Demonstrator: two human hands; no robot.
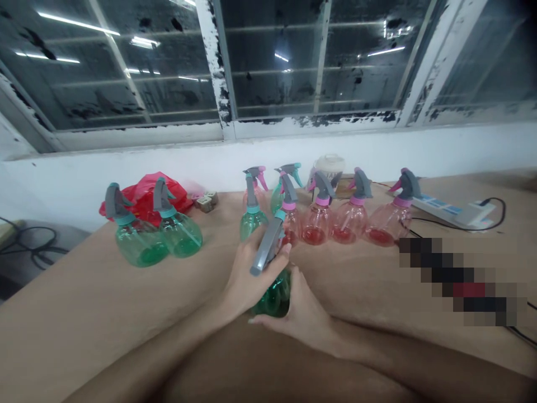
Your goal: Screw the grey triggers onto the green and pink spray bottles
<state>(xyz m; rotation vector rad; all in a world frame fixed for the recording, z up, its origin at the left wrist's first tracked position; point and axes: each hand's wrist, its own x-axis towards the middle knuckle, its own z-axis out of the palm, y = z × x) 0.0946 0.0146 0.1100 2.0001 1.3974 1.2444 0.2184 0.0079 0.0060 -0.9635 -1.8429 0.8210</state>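
Green spray bottle (273, 294) is at six o'clock from the view's centre, over the tabletop (361, 291); dark lettering on the white tub (329, 165), at one o'clock from it, is not clearly readable. The left hand (248, 271) curls around its upper part, below the grey spray head (267, 246), while the right hand (308, 313) cups its lower side, thumb and fingers apart. Forearms angle in from seven and four o'clock.

Table's left (75, 302): paired spray bottles (182, 238) are set before a plastic bag (145, 190).
Centre to right: a row of spray bottles (316, 226) is backed by a tub (329, 165) (partly hidden).
Far right: a power strip (455, 211) is placed.
Behind: windows (285, 78) are set above the wall (210, 162).
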